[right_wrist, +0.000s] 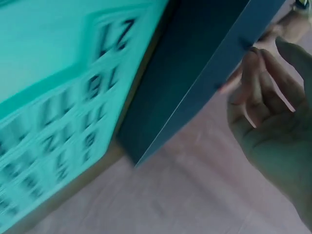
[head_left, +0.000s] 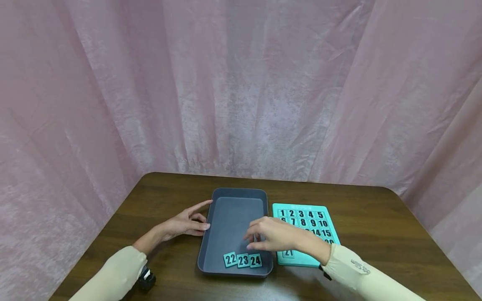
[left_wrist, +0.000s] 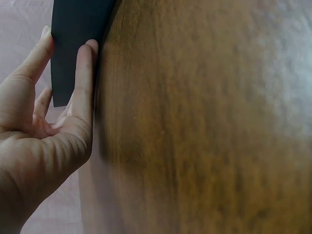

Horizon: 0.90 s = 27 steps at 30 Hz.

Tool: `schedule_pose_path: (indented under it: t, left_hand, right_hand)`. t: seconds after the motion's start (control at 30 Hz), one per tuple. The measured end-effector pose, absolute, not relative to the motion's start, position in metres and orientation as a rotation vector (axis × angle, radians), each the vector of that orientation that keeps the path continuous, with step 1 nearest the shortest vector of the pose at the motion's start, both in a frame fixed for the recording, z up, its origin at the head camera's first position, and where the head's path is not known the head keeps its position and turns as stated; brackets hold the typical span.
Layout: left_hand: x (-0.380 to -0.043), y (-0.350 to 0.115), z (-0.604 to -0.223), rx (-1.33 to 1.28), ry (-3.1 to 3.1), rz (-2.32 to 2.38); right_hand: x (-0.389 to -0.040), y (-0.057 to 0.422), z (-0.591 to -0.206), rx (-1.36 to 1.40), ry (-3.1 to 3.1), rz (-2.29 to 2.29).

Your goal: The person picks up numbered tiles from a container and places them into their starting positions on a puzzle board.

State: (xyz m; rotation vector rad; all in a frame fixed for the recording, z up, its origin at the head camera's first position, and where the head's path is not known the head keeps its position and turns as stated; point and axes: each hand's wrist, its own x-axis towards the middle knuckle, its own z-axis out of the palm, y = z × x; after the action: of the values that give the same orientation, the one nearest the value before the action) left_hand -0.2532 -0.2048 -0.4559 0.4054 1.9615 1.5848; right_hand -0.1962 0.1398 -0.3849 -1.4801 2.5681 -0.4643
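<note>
A dark grey rectangular tray (head_left: 235, 213) lies on the table, with number tiles 22 (head_left: 230, 259), 23 (head_left: 243, 260) and 24 (head_left: 255, 260) in a row at its near end. My left hand (head_left: 184, 222) touches the tray's left rim, thumb and index finger spread along it; the left wrist view shows fingertips against the outer wall. Over the tray's right side hovers my right hand (head_left: 274, 235), fingers loosely bent, with nothing visible in them. To the tray's right lies a turquoise number board (head_left: 301, 260), partly hidden by the right hand and forearm; its bottom row shows tile 21 (head_left: 288, 253).
The brown wooden table (head_left: 376, 234) extends beyond the tray and board on both sides. A pink curtain (head_left: 241, 92) hangs behind its far edge. A small black device (head_left: 147, 279) is strapped at the left wrist.
</note>
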Motion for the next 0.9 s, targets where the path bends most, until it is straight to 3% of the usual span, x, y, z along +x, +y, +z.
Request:
schedule_pose_path:
  t: [0.3, 0.9]
  left_hand:
    - [-0.254, -0.199, -0.451, 0.401, 1.953, 1.585]
    - [-0.251, -0.203, -0.455, 0.401, 1.982, 1.58]
  right_hand:
    - [-0.187, 0.099, -0.409, -1.504, 2.519, -0.138]
    - [-0.184, 0.087, -0.416, -1.497, 2.585, -0.071]
